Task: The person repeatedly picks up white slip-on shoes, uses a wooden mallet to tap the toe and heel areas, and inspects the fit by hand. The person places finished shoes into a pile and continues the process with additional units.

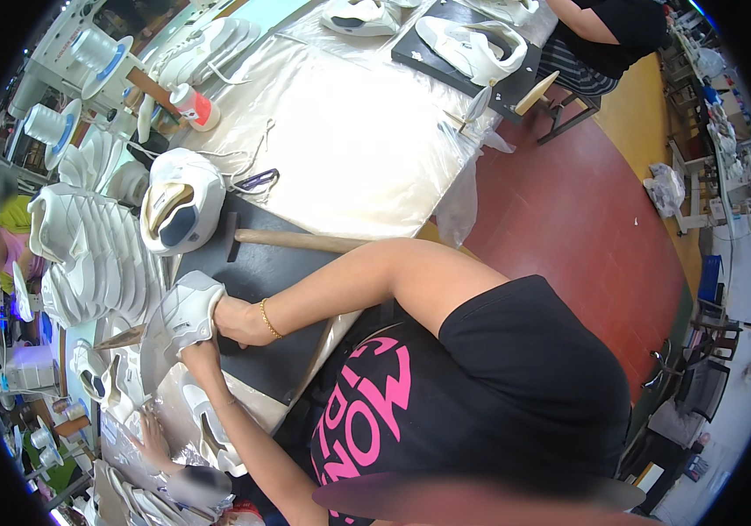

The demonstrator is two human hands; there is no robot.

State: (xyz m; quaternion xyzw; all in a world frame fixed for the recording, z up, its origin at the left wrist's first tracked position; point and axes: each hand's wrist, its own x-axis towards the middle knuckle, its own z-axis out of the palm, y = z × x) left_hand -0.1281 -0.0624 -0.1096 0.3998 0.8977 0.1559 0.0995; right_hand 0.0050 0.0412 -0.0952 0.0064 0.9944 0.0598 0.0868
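Note:
A white and grey shoe upper (189, 302) is held up over the edge of a black work board (279, 285). My right hand (239, 322), with a gold bracelet at the wrist, is closed at the upper's opening; its fingertips are partly hidden inside. Just below, my left hand (200, 358) grips the upper's lower edge, thumb and fingers pressed together. A hammer (305, 241) with a wooden handle lies on the board beyond my right forearm. At the board's far left corner stands another white shoe upper (184, 197), apart from both hands.
Stacked white uppers (99, 250) crowd the left side. Thread spools (51, 127) and a red-white can (194, 107) stand behind them. A co-worker's hand (154, 443) works at the lower left. Purple-handled snips (257, 181) lie on the plastic-covered table (340, 131). Another person (608, 35) sits far right.

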